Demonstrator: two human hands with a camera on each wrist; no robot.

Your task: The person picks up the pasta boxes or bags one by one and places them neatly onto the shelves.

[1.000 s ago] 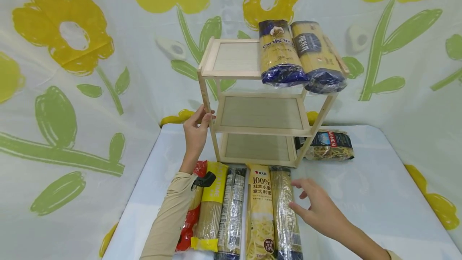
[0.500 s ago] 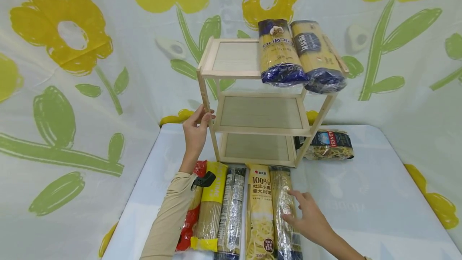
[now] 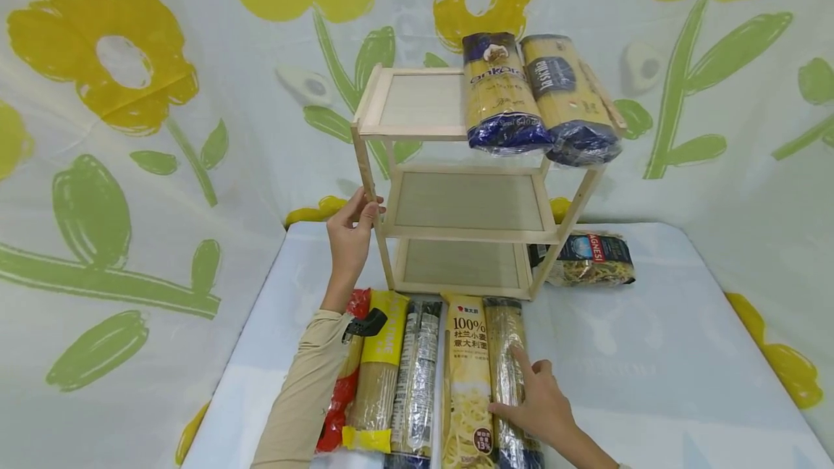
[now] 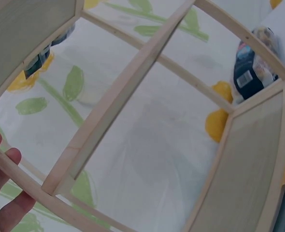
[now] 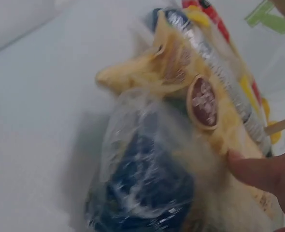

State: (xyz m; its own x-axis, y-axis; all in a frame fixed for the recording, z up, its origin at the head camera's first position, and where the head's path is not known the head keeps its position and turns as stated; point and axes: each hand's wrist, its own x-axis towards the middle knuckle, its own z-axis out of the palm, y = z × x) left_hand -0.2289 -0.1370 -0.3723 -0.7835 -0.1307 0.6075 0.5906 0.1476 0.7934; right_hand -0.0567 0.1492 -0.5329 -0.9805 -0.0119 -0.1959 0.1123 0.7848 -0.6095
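My left hand (image 3: pixel 350 234) holds the left front post of a three-tier wooden shelf (image 3: pixel 412 131), fingers behind it and thumb in front. In the left wrist view its fingertips (image 4: pixel 13 155) show at the post. My right hand (image 3: pixel 539 404) lies over the rightmost spaghetti pack (image 3: pixel 504 328), a clear bag with dark blue ends, index finger stretched along it. Its thumb (image 5: pixel 251 169) reaches the gap beside the yellow pasta pack (image 3: pixel 466 375). Further left lie a silvery printed pack (image 3: pixel 417 375), a yellow-banded pack (image 3: pixel 381 353) and a red one (image 3: pixel 342 411).
Two spaghetti packs, one labelled Ankara (image 3: pixel 502 93) and another beside it (image 3: pixel 567 93), lie on the top tier, overhanging its front. The middle tier (image 3: pixel 469 201) and bottom tier (image 3: pixel 464 264) bear nothing. A dark Agnesi pasta bag (image 3: pixel 596 259) lies behind the shelf's right side.
My right hand has moved left and down from beside the rightmost spaghetti pack to over it, its thumb now at the yellow pack's edge. The left hand stays on the post.
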